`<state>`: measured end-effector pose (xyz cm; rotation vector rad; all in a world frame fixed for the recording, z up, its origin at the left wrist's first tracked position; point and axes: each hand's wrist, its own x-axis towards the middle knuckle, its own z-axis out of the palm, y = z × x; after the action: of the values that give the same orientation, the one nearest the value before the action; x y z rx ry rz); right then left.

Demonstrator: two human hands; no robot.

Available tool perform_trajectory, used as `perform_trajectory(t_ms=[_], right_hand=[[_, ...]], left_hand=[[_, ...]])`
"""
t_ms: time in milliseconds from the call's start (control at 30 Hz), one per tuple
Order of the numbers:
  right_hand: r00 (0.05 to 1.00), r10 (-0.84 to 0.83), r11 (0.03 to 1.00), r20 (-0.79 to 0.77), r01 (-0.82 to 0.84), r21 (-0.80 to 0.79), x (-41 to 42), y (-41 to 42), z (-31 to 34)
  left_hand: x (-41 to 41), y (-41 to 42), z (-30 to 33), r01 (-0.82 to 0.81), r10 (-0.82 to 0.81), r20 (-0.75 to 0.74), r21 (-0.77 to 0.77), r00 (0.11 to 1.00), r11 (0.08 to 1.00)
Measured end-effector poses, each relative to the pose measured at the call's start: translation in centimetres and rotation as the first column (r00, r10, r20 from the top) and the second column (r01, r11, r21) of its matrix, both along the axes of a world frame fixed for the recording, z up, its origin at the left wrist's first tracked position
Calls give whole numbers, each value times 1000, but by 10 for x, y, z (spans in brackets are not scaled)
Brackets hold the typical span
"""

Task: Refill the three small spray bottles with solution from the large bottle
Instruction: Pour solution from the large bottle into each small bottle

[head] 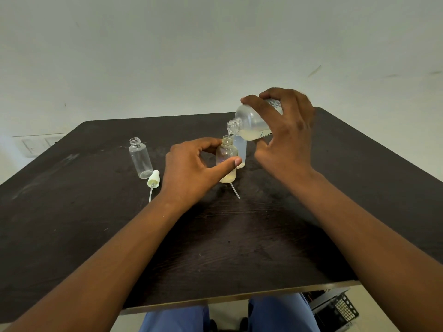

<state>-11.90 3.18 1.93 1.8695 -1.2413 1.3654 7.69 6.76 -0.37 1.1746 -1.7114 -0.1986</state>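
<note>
My right hand (286,137) holds the large clear bottle (249,123) tilted, its open mouth just above the neck of a small bottle (226,155). That small bottle stands upright on the dark table (215,236) with pale yellowish liquid at its bottom, and my left hand (191,168) grips it between thumb and fingers. Directly behind it stands another small bottle (241,149), frosted and partly hidden. An empty, uncapped small bottle (140,158) stands to the left. A spray cap with its tube (153,180) lies beside that one. A second thin tube (235,190) lies in front of the held bottle.
A wall rises right behind the table's far edge. A dark crate (335,307) sits on the floor at the table's near right corner. My knees in blue trousers (275,315) show below the near edge.
</note>
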Motion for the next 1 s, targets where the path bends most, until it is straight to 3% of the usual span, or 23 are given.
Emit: perform_trajectory(t_ms=[1000], right_hand=[[1000,12,1000,3,-12,7,1,2,0]], left_hand=[[0,2,1,6,-6,5,-3,1000,1000]])
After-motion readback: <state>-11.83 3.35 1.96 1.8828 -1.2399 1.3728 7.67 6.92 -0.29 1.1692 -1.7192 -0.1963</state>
